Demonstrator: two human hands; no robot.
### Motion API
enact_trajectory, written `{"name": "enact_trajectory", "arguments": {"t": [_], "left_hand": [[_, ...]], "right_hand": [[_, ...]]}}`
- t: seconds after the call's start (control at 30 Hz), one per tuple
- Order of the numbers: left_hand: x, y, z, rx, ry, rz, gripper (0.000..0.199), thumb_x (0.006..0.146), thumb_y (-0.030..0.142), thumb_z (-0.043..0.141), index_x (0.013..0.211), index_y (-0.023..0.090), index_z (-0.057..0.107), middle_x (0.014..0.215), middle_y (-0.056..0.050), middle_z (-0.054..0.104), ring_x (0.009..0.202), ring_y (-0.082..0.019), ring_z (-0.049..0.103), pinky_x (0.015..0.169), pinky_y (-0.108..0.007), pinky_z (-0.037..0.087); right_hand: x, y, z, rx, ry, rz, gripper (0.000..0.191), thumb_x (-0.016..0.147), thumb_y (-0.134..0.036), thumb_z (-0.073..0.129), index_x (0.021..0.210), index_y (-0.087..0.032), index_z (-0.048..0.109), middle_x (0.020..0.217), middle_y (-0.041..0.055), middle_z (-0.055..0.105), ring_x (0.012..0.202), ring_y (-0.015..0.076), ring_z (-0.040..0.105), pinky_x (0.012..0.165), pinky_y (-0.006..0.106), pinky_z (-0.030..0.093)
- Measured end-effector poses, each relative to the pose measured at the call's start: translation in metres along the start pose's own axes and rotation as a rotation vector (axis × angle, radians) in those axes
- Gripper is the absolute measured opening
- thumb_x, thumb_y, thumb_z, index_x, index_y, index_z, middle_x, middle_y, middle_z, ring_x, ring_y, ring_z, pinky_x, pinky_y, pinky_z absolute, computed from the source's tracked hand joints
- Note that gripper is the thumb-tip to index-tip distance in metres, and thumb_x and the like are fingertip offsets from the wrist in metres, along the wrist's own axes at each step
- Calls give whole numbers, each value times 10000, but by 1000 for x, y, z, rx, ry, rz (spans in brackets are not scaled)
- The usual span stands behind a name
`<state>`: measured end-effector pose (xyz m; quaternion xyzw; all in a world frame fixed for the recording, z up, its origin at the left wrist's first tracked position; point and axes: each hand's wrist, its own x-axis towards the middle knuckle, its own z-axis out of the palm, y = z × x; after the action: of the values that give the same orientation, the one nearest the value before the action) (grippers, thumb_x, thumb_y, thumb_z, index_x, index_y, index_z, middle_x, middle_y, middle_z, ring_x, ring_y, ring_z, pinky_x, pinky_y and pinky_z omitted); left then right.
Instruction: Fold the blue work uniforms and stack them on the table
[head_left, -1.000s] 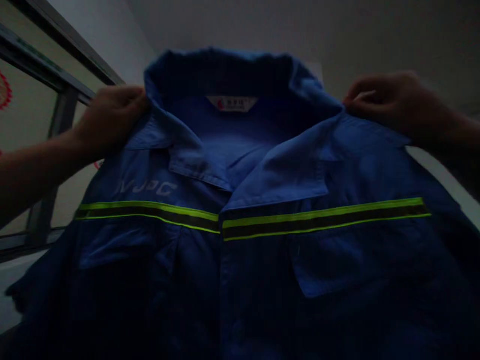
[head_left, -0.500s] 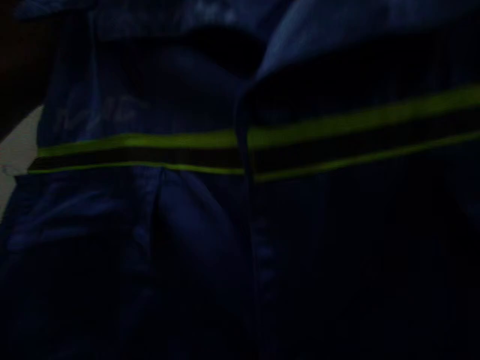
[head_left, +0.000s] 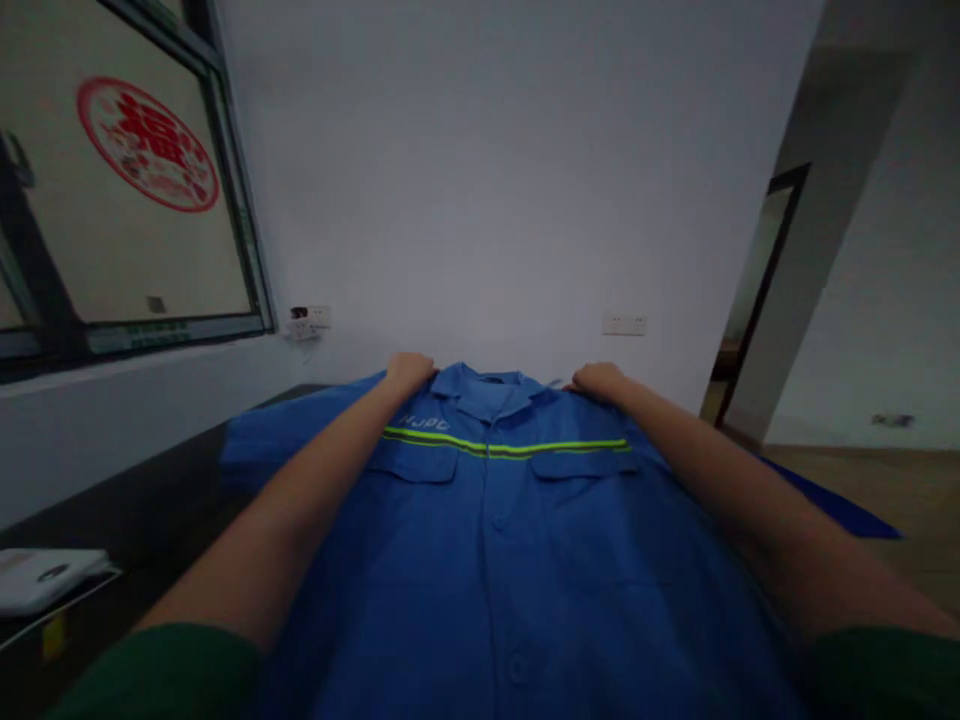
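Note:
A blue work shirt (head_left: 450, 540) stretches out in front of me, its collar on the far side and its buttoned front facing up. Yellow-green stripes cross the chest above two flap pockets, and pale lettering sits near the left pocket. My left hand (head_left: 411, 370) is closed on the shoulder to the left of the collar. On the opposite shoulder, my right hand (head_left: 600, 381) also grips the fabric. One sleeve spreads out to the left; the lower part of the shirt runs out of view beneath me.
Under the shirt is a dark table (head_left: 150, 500). A white device (head_left: 52, 578) lies at its left edge. Beyond stands a pale wall (head_left: 510, 200) with sockets (head_left: 624, 325). A window (head_left: 150, 250) with a red round sticker is at left, a doorway (head_left: 757, 290) at right.
Earlier, dark cloth with the striped chest filled the view at close range. Now the shirt lies farther off, and both arms and hands, the room and the table have come into view.

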<state>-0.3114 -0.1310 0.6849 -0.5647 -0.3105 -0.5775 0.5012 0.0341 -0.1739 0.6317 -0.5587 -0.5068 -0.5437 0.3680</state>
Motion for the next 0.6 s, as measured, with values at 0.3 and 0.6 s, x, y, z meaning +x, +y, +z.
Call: {"name": "enact_trajectory", "arguments": {"t": [0.3, 0.6], "left_hand": [[-73, -2, 218, -5, -198, -62, 407, 888, 173, 479, 1291, 199, 532, 1324, -133, 543, 1238, -279, 482, 1044, -448, 353], [-75, -28, 226, -96, -490, 129, 534, 979, 392, 305, 1458, 164, 367, 1532, -112, 336, 1419, -245, 296, 1150, -431, 245]], "right_hand": [[21, -21, 178, 47, -24, 160, 319, 941, -125, 391, 1179, -145, 603, 1193, 183, 601, 1143, 276, 540, 891, 391, 435], [31, -29, 223, 500, 93, 99, 179, 884, -196, 550, 1021, -170, 662, 1064, 104, 576, 1053, 220, 524, 936, 331, 404]]}}
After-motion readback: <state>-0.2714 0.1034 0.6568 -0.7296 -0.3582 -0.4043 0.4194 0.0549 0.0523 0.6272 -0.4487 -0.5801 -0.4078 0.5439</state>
